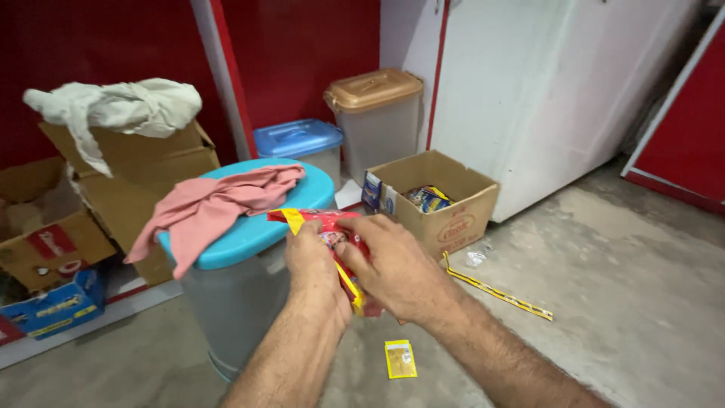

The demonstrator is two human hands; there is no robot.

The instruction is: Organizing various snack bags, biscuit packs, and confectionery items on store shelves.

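**Both hands on a red and yellow packet above the floor**

The left hand (311, 261) and the right hand (396, 268) meet in mid-air over the concrete floor (604, 302), both gripping a red and yellow packet (332, 230). The left hand's fingers are pressed together around the packet's near side; the right hand's fingers (362, 230) curl over its top and pinch it from the other side. The packet's lower end pokes out between the two hands; how much of it is opened cannot be told from here.

Just behind the hands stands a grey bin with a turquoise lid (302, 204), a pink cloth (211, 204) draped across that lid. To the right of it sits an open cardboard box (461, 208) holding some blue and yellow packs (429, 198). A small yellow sachet (400, 358) lies on the floor below the hands, and a thin yellow strip (498, 291) lies near the box. Against the red wall are a blue-lidded container (298, 140) and a brown-lidded one (374, 91), and at left cardboard cartons topped with a pale cloth (113, 106).
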